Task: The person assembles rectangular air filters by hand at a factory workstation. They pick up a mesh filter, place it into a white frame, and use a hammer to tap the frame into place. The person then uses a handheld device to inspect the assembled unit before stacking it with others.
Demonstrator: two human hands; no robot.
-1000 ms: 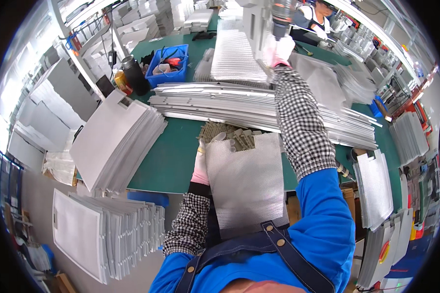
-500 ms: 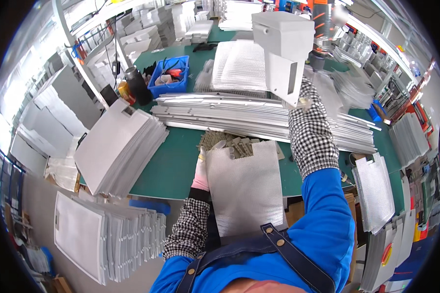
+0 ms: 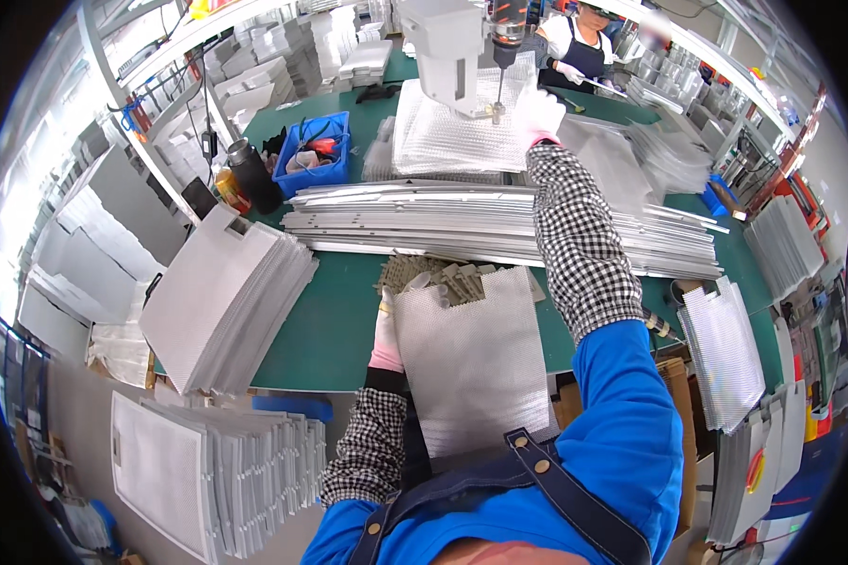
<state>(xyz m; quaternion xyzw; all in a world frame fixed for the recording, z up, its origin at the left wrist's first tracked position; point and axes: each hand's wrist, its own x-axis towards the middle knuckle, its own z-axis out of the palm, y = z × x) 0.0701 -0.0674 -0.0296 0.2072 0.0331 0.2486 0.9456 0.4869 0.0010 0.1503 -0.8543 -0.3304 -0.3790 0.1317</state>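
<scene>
1. Your left hand (image 3: 386, 330) is at the upper left edge of the mesh panel (image 3: 471, 353), its fingers clamped on that edge.
2. The panel is straight in front of you, tilted a little, with a notch in its top edge. Its lower end runs past the near edge of the green desk (image 3: 349, 282) to your overalls (image 3: 462, 480).
3. Beige plastic pieces (image 3: 410, 270) lie heaped just beyond the panel's top edge, some showing through the notch.
4. Your right hand (image 3: 540, 115) is raised at the far side, just beside the hanging power driver (image 3: 507, 33) and a pale boxy fixture (image 3: 440, 56) (whether its fingers are together or apart, I cannot tell).
5. Long metal strips (image 3: 424, 221) cross the desk behind the heap, limiting room that way; your right sleeve (image 3: 584, 226) passes over them.
6. Left side: green surface shows between your left hand and the leaning stack of white panels (image 3: 207, 292).
7. Right side: a narrower green gap separates the panel from the upright mesh stack (image 3: 721, 353) at the desk's edge.
</scene>
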